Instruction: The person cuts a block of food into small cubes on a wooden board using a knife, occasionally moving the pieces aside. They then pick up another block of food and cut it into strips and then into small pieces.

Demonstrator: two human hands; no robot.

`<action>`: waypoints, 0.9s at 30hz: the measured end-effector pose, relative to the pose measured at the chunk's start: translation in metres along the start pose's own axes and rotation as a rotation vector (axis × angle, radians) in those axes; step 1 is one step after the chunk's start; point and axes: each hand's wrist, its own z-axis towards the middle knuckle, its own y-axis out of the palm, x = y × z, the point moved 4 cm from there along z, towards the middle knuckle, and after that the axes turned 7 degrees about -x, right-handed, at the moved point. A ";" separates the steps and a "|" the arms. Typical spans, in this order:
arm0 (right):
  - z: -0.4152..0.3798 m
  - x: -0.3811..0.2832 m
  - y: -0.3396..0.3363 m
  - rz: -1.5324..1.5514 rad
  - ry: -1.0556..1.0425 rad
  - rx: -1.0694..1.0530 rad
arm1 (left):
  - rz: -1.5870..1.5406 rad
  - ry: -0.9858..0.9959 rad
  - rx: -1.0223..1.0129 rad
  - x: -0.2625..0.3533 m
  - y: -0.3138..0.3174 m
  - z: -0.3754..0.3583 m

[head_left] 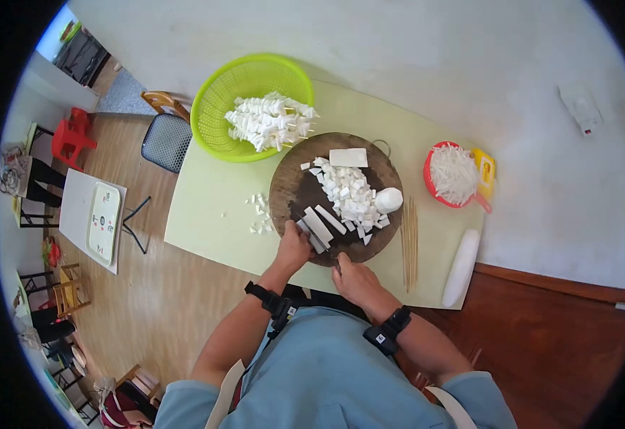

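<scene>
A round wooden cutting board (284,179) lies on the table. My left hand (294,248) is at its lower left edge, fingers closed on long white radish strips (318,227). My right hand (359,280) grips the dark handle of a knife at the board's near edge. The greyish knife blade (311,237) seems to lie along the strips, partly hidden by my left fingers. Farther back on the board are a heap of diced white radish (348,191), a flat radish slab (348,157) and a rounded radish end (389,200).
A green basket (209,118) holds skewered white pieces at the back left. Loose bits (261,214) lie left of the board. To the right are bamboo skewers (409,243), a whole white radish (462,268), and a red strainer (429,175) of shreds beside a yellow packet (484,170).
</scene>
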 end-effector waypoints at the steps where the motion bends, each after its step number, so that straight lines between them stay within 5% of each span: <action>1: 0.000 0.001 0.001 0.000 -0.015 0.007 | -0.017 -0.006 0.011 0.002 0.000 -0.003; 13: -0.022 0.017 -0.003 0.212 -0.211 0.279 | -0.121 -0.017 0.011 -0.006 -0.001 -0.001; 27: -0.017 0.000 -0.010 0.009 -0.214 0.144 | 0.084 0.200 0.195 -0.015 -0.015 -0.009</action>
